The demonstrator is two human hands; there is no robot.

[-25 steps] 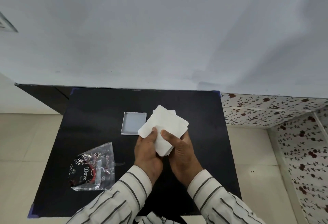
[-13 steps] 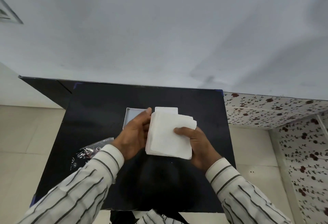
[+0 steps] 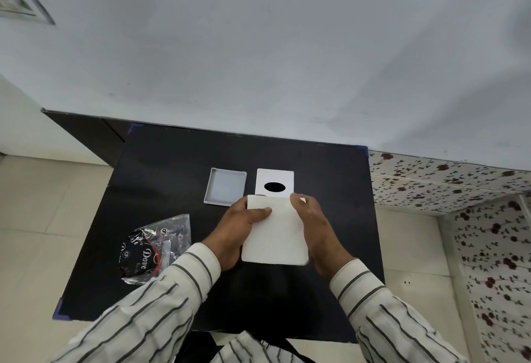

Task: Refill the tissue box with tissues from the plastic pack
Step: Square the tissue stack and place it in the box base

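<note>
Both hands clasp a squared-up stack of white tissues [image 3: 275, 232] over the black table [image 3: 172, 161]: the left hand [image 3: 235, 229] grips its left edge with the thumb laid across the top, and the right hand [image 3: 316, 227] presses along its right edge. Just beyond the fingertips lies the white box lid [image 3: 274, 180] with its dark oval slot, and the open box tray [image 3: 225, 186] sits beside it, ahead of the left hand. The crumpled plastic pack [image 3: 156, 247] rests to the left of the left wrist.

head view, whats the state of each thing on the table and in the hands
tissue stack: squared up, held off the table between both hands
left hand: grip shut on the stack's left edge, thumb on top
right hand: grip shut on the stack's right edge
tray: open side up, empty
lid: flat on the table, oval slot up
plastic pack: crumpled, looks emptied
</note>
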